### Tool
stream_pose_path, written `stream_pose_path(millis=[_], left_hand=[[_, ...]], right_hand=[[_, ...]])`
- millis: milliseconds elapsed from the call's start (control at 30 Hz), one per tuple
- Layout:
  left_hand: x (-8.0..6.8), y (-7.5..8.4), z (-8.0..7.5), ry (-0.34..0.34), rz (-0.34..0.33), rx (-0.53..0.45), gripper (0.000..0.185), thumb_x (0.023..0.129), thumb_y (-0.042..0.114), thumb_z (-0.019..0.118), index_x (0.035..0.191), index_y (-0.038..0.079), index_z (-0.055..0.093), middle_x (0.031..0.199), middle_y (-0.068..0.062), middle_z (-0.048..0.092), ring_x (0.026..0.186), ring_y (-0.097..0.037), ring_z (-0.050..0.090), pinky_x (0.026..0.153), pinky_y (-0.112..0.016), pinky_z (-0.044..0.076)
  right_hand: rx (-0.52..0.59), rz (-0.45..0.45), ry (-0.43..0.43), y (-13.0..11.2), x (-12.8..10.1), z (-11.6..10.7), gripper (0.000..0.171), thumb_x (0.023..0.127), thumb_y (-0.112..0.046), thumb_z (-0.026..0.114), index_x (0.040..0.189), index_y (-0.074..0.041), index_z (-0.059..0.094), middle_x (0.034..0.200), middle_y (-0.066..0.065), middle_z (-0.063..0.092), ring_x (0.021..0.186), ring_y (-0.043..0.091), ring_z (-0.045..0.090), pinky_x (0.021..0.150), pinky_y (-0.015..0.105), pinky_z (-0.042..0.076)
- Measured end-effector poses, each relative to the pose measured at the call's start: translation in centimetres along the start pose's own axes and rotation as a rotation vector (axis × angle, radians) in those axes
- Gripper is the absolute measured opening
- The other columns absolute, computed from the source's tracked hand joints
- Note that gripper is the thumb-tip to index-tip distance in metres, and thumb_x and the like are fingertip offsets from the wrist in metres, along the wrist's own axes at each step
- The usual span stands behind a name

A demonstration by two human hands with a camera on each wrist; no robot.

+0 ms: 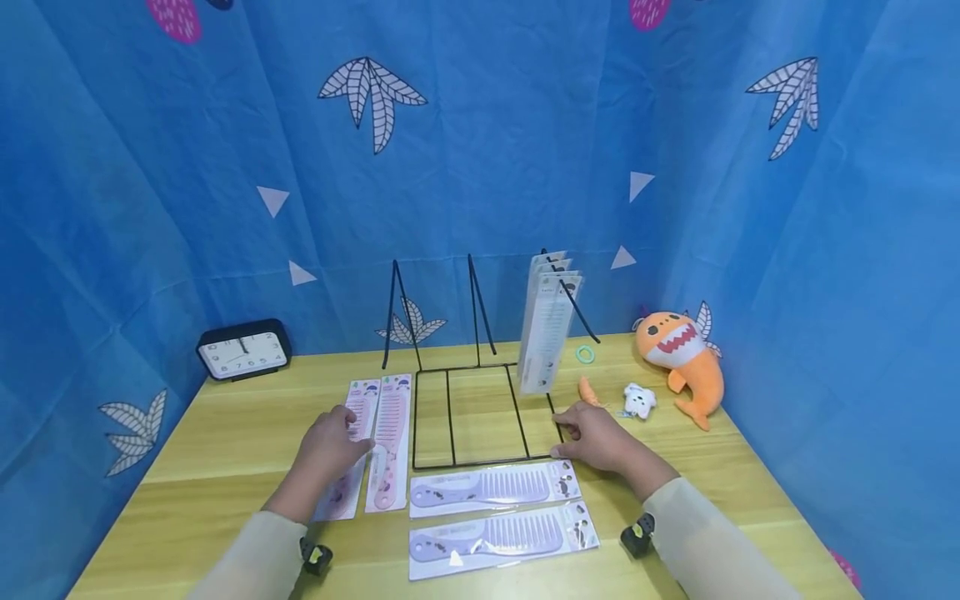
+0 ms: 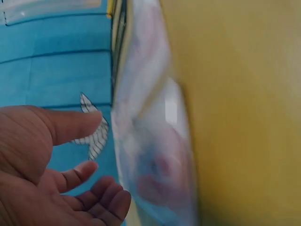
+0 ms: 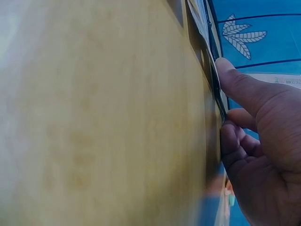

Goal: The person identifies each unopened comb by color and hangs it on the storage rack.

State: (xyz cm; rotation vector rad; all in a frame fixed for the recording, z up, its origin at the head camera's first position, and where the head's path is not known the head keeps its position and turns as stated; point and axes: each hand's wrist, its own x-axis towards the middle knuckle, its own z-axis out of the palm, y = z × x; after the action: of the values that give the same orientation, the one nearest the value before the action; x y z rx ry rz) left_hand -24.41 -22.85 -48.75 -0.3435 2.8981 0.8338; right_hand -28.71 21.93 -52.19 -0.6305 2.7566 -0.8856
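Observation:
My left hand [image 1: 330, 446] hovers over two packaged pink combs, its thumb and fingers spread apart with nothing between them. One pink comb pack [image 1: 391, 442] lies left of the black wire display rack [image 1: 472, 463]; the other pink pack [image 1: 341, 498] is partly hidden under the hand. My right hand [image 1: 600, 437] is at the rack's front right corner, fingertips at the side wire and thumb near the front wire, with a gap between them. Two packaged purple combs, a nearer one [image 1: 495, 542] and a farther one [image 1: 491, 488], lie in front of the rack.
Several packs [image 1: 547, 333] hang on the rack's right prong. To the right are a green ring [image 1: 585, 354], a small orange item [image 1: 588, 392], a white plush charm [image 1: 639, 401] and an orange shark plush [image 1: 686, 362]. A black clock [image 1: 244, 350] stands at back left, before a blue curtain [image 1: 480, 167].

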Motion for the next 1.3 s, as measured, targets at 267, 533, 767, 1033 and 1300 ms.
stream_pose_path(millis=[267,533,767,1033,1300], left_hand=[[-0.6,-2.9,-0.6,-0.029,-0.072,0.003,0.082,0.091,0.024,0.087,0.151,-0.01,0.044,0.13,-0.031,0.054,0.112,-0.043,0.057,0.09,-0.053,0.055],[-0.1,-3.6,-1.6,-0.061,-0.101,-0.009,0.081,0.092,0.017,0.084,0.154,-0.01,0.039,0.132,-0.033,0.051,0.112,-0.044,0.06,0.088,-0.053,0.057],[0.1,-3.6,-2.3,-0.076,-0.099,-0.011,0.078,0.091,0.009,0.081,0.152,-0.014,0.038,0.127,-0.035,0.052,0.108,-0.044,0.061,0.088,-0.054,0.058],[0.6,-3.6,-3.0,-0.142,-0.15,0.012,0.086,0.095,0.01,0.076,0.154,-0.021,0.023,0.119,-0.039,0.06,0.106,-0.048,0.065,0.093,-0.061,0.059],[1.0,-4.2,-3.2,-0.163,-0.163,0.041,0.079,0.095,0.017,0.076,0.144,-0.025,0.032,0.116,-0.038,0.06,0.107,-0.048,0.063,0.102,-0.063,0.055]], right_hand=[[-0.016,-0.005,0.01,0.0,0.1,-0.2,0.066,0.094,-0.028,0.088,0.145,0.007,0.065,0.095,0.002,0.056,0.087,0.016,0.05,0.076,0.033,0.043],[-0.023,-0.006,0.011,-0.4,0.0,-0.3,0.066,0.094,-0.029,0.088,0.146,0.005,0.065,0.092,0.003,0.055,0.084,0.015,0.049,0.076,0.034,0.041],[-0.022,-0.001,0.007,-0.2,0.0,-0.1,0.065,0.094,-0.029,0.088,0.146,0.004,0.065,0.093,0.002,0.054,0.084,0.015,0.049,0.076,0.034,0.041],[-0.023,0.0,0.007,-0.3,-0.1,0.0,0.065,0.094,-0.028,0.088,0.146,0.004,0.065,0.092,0.002,0.054,0.083,0.016,0.049,0.075,0.034,0.041],[-0.018,0.018,0.003,-0.3,-0.1,0.0,0.066,0.094,-0.028,0.088,0.146,0.005,0.064,0.093,0.003,0.054,0.084,0.016,0.049,0.075,0.034,0.04]])
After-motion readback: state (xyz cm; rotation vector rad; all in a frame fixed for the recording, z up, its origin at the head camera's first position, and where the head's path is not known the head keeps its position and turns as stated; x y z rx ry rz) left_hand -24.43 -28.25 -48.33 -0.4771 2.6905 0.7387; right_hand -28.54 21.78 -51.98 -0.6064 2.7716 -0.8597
